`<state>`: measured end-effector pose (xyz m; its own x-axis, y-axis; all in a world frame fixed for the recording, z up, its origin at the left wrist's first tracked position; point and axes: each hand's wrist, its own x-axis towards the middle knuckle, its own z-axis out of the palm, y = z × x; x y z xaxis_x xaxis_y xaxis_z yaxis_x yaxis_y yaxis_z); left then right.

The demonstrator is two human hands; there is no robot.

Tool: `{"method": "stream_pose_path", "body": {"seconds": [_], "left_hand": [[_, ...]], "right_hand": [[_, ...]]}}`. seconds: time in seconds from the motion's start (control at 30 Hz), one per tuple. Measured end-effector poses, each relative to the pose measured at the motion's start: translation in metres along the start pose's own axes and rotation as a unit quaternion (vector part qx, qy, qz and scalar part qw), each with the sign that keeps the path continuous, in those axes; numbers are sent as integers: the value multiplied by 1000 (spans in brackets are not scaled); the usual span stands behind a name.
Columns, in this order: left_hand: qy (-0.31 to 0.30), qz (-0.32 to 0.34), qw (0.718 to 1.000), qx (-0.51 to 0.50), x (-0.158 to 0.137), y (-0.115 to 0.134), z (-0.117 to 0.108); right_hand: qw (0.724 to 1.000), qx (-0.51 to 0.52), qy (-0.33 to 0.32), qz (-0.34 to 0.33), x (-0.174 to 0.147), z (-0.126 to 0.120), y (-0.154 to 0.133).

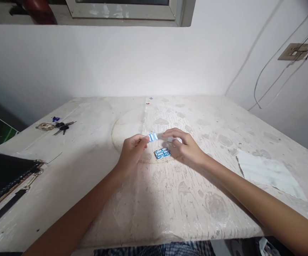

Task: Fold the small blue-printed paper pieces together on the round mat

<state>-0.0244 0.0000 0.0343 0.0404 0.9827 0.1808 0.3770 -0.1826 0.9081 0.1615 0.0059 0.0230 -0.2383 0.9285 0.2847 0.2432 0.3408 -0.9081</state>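
Note:
Between the thumb and fingers of my left hand (134,148) is a small flat piece with blue and white stripes (153,137), held just above the table. My right hand (182,141) hovers to the right of that piece, its fingers curved and its thumb apart from them, with nothing visible in it. Below the two hands, a small rectangular stack or block with a blue and white line pattern (162,153) lies on the table. I cannot tell whether it is one piece or several.
A plastic-covered, stained white table (154,202) reaches back to the wall. Keys (61,127) and a purple trinket (55,119) lie at the left, near a black bag (7,177) with a strap. A white cloth or paper (269,174) lies at the right. Cables hang from a wall socket (296,52).

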Motion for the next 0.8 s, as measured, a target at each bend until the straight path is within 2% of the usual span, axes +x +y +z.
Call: {"method": "stream_pose_path", "body": {"seconds": [0.07,0.17,0.23,0.3,0.43,0.6,0.7,0.77,0.8], "left_hand": [[-59,14,998,18,-2,-1,3],[-112,25,993,40,-5,-5,8],[-119,40,991,41,-5,-8,9],[-94,62,993,38,-4,-9,9],[-31,87,995,42,-1,-11,4],[-35,82,995,44,-1,-12,5],[-45,76,995,43,-2,-13,7],[-44,81,995,37,-1,-13,8],[-44,84,995,34,-1,-14,8]], "right_hand": [[998,60,-7,30,-2,2,-5],[989,121,-51,63,-3,6,-6],[986,127,-62,85,-2,5,-4],[986,114,-51,107,1,2,-2],[986,71,-52,142,3,-2,1],[989,13,-84,122,1,3,5],[993,-87,-27,80,4,-3,7],[982,-182,-1,60,10,-16,8],[973,-222,-10,59,13,-24,9]]}}
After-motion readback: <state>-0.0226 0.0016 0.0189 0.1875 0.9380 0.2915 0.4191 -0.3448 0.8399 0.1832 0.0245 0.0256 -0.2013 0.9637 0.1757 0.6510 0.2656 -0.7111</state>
